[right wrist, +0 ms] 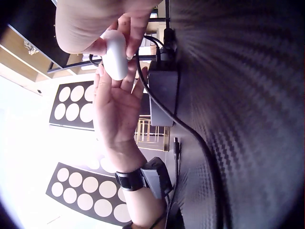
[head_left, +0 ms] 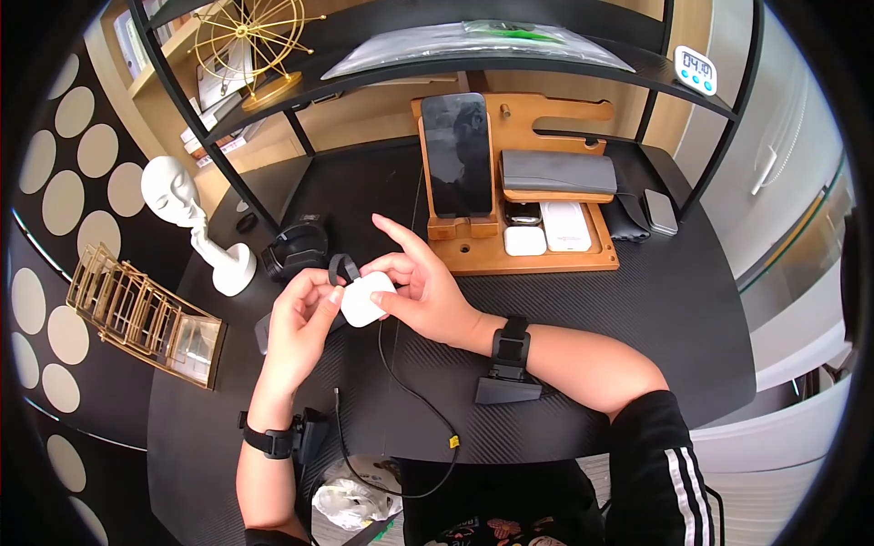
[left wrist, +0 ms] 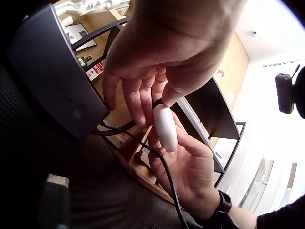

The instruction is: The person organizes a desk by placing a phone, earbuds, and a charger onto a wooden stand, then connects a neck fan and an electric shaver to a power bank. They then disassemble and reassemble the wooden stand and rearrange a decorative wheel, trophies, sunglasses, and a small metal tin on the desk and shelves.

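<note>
evidently smooth and glossy, the white rounded case (head_left: 360, 308) sits between both hands, raised over a black worktop (head_left: 583, 337) with a woven-look texture. a thin black cable (head_left: 339, 419) with a yellow tag (head_left: 453, 441) curves below. beyond: a brown wooden stand (head_left: 537, 264) and a black-framed shelf (head_left: 655, 82). the left hand (head_left: 302, 314) pinches one edge; the right hand (head_left: 432, 296) clamps the other, thumb on the face, index finger extended.

1 rounded white case (head_left: 364, 303) is held aloft.
</note>
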### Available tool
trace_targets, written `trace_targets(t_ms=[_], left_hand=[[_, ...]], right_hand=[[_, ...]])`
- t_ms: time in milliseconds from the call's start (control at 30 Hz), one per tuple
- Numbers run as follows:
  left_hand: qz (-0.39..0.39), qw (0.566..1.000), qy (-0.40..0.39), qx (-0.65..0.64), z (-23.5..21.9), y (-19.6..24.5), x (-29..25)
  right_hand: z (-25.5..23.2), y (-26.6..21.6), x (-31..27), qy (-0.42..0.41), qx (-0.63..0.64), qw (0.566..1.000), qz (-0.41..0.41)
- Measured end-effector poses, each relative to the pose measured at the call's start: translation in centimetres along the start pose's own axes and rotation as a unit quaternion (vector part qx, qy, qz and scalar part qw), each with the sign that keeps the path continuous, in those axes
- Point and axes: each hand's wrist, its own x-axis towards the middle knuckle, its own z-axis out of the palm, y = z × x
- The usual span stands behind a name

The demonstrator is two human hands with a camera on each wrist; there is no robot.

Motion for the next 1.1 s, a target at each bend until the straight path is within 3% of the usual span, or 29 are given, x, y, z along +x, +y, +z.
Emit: trace_targets(t_ms=[167, 267, 433, 600, 667, 767, 1000, 1100], left_hand=[[0.000, 1.000, 0.005, 0.004, 0.1, 0.0, -0.1], [0.006, 0.999, -0.002, 0.054, -0.1, -0.4, 0.0], [0.047, 0.988, 0.067, 0.133, 0.7, -0.5, 0.0], [0.041, 0.987, 0.065, 0.138, -0.2, -1.0, 0.3], [0.040, 0.988, 0.068, 0.131, 0.0, -0.7, 0.3], [0.049, 0.984, 0.074, 0.153, 0.1, -0.8, 0.3], [0.051, 0.990, 0.079, 0.101, 0.2, -0.7, 0.4], [0.064, 0.990, 0.093, 0.087, 0.3, -0.8, 0.5]], right_hand=[[0.0, -0.6, -0.1, -0.023, 0.021, 0.998, 0.056], [-0.2, 0.2, 0.1, -0.035, 0.025, 0.998, 0.040], [0.0, 0.0, -0.1, -0.034, 0.012, 0.998, 0.044], [-0.2, 0.1, 0.0, -0.028, 0.016, 0.999, 0.038], [-0.4, -0.3, 0.0, -0.028, 0.095, 0.991, 0.096], [-0.8, -0.2, 0.1, -0.034, 0.109, 0.988, 0.100], [-0.2, 0.2, 0.1, -0.019, 0.071, 0.994, 0.079], [-0.2, 0.1, 0.1, -0.044, 0.048, 0.992, 0.112]])
